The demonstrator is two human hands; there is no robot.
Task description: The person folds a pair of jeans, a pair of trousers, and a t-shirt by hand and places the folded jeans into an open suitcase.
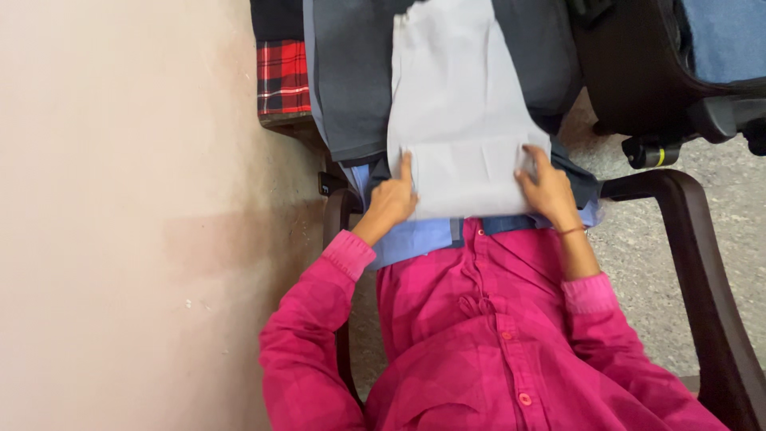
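Beige wall [120, 199] fills the left of the view, plain and bare. Next to it, at the top, a red and black checked cloth [283, 76] lies folded beside a dark grey garment [351, 80]. Over the grey garment lies a light grey folded garment [459, 112], running down the middle of the stack towards the person. Left hand [392, 199]: fingers loosely bent, index finger stretched out and pressed on the lower left edge of the light grey garment; not closed on anything. Right hand [546, 187]: fingers spread and laid flat on the lower right edge of the same garment, holding nothing. Beneath the stack, a light blue garment [415, 239] shows just above the pink shirt [495, 335]. Dark brown chair arm [702, 263] curves at the right, with a black office chair [638, 72] behind it on the speckled floor [630, 263].
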